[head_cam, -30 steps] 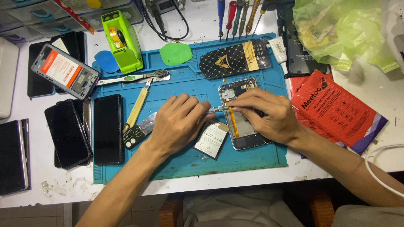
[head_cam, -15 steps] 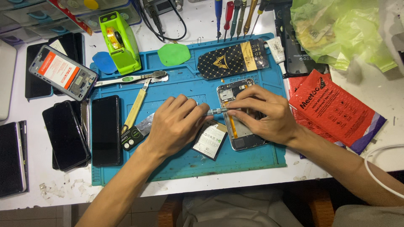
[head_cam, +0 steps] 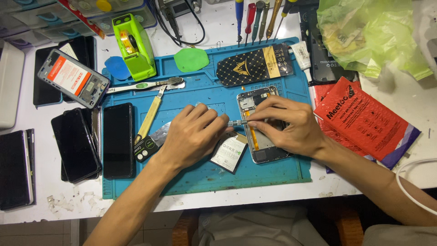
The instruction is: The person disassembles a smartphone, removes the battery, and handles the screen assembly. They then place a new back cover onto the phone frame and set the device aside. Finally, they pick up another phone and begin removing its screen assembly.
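Opened phone (head_cam: 263,136) lies back-off on the blue mat (head_cam: 273,171), mid-desk. My left hand (head_cam: 193,134) is clenched round a small screwdriver (head_cam: 237,123), tip aimed at the frame; right hand (head_cam: 287,125) pinches the shaft near the tip, resting on the phone. Phone's light, stiff, but fragile inside, so I'd hold it by the edges only. Bit contact w/ a screw? Can't tell, fingers block it. Loose battery (head_cam: 230,152) just beside.
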